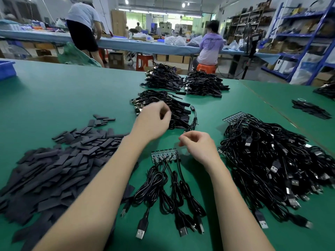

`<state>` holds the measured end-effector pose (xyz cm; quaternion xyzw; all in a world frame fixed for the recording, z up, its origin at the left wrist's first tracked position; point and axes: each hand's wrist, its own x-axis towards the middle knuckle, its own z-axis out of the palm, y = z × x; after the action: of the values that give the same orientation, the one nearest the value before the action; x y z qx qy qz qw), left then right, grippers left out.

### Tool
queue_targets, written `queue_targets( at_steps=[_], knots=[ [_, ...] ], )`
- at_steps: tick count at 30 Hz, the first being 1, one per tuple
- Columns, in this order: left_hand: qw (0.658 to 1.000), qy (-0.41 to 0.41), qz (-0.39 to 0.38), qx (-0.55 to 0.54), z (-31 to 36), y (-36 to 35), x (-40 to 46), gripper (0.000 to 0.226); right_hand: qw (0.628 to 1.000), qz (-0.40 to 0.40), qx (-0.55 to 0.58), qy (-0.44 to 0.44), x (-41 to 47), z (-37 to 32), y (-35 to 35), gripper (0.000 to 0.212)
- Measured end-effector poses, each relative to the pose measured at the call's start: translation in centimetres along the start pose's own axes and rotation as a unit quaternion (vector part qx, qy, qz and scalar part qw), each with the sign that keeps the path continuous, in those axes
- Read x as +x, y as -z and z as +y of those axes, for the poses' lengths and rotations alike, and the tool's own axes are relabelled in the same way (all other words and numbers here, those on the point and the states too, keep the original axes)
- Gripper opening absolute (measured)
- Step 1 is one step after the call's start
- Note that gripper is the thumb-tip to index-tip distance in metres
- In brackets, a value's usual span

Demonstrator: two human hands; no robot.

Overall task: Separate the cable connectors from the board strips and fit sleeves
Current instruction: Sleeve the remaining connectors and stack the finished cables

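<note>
I see the left hand (154, 122) and right hand (197, 147) loosely curled, grasping nothing I can make out — the board strip (164, 155) with its USB cables (168, 192) lies mid-table toward the near edge, the sleeves (59, 167) heaped left.

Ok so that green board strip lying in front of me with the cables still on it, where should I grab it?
Probably pinch the board strip by its bare far edge, coming from above and beyond. The cables all leave its near edge and trail toward you, so that side is crowded.

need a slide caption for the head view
Both hands hover over a green table between sleeve pile, board strip and cable heaps.
</note>
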<state>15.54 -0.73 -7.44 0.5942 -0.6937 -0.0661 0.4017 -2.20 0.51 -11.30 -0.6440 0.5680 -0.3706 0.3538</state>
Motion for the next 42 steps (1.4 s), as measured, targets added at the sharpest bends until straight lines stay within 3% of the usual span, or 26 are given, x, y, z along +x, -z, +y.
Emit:
queue_targets(
  at_steps=[4, 8, 11, 15, 20, 24, 27, 31, 33, 34, 36, 38, 40, 42],
  knots=[
    [0.978, 0.059, -0.177, 0.095, -0.4, -0.7, -2.9, 0.011, 0.987, -0.052, -0.154, 0.001, 0.1, -0.1, 0.7, 0.014],
    [0.959, 0.072, -0.261, 0.089, -0.8, -1.1, -3.5, 0.009, 0.982, -0.108, -0.154, -0.012, 0.0, -0.3, 0.6, 0.015],
    [0.962, 0.084, -0.256, -0.044, -0.9, -0.7, -3.5, 0.008, 0.995, -0.096, -0.018, -0.013, -0.3, -0.2, 0.8, 0.016],
    [0.936, 0.12, -0.227, -0.241, -0.7, 0.1, -3.6, 0.01, 0.99, -0.086, 0.114, -0.023, -0.7, -0.6, 1.7, 0.019],
    [0.913, 0.172, -0.225, -0.295, -0.6, 0.3, -3.9, 0.009, 0.98, -0.1, 0.166, -0.049, -1.0, -0.7, 1.5, 0.014],
    [0.895, 0.187, -0.212, -0.345, -0.2, 0.3, -4.1, 0.029, 0.965, -0.113, 0.227, -0.07, -0.9, -0.7, 1.3, 0.03],
    [0.867, 0.207, -0.22, -0.396, 0.1, 0.5, -4.1, 0.04, 0.938, -0.141, 0.301, -0.098, -0.6, -0.7, 1.0, 0.038],
    [0.813, 0.241, -0.243, -0.471, -0.3, 0.2, -4.1, 0.044, 0.858, -0.171, 0.455, -0.166, -0.7, -0.6, 0.4, 0.011],
    [0.796, 0.258, -0.241, -0.492, -0.6, 0.3, -4.1, 0.038, 0.838, -0.172, 0.487, -0.176, -0.7, -0.6, 0.8, 0.012],
    [0.816, 0.257, -0.236, -0.46, -0.6, 0.5, -4.2, 0.03, 0.855, -0.16, 0.462, -0.172, -0.6, -0.6, 1.3, 0.011],
    [0.903, 0.217, -0.209, -0.306, -0.7, 0.4, -4.2, 0.013, 0.918, -0.118, 0.348, -0.148, -0.5, -0.9, 2.2, 0.018],
    [0.967, 0.139, -0.163, -0.137, -0.5, -0.2, -4.4, 0.008, 0.95, -0.063, 0.277, -0.13, -0.3, -1.3, 2.7, 0.023],
    [0.988, 0.077, -0.108, -0.077, 0.4, -1.0, -4.4, 0.01, 0.955, -0.03, 0.269, -0.118, -0.1, -1.8, 2.8, 0.019],
    [0.973, 0.092, -0.096, -0.19, 1.4, -1.7, -4.3, 0.01, 0.96, 0.004, 0.256, -0.116, -0.1, -2.4, 2.5, 0.016]
  ],
)
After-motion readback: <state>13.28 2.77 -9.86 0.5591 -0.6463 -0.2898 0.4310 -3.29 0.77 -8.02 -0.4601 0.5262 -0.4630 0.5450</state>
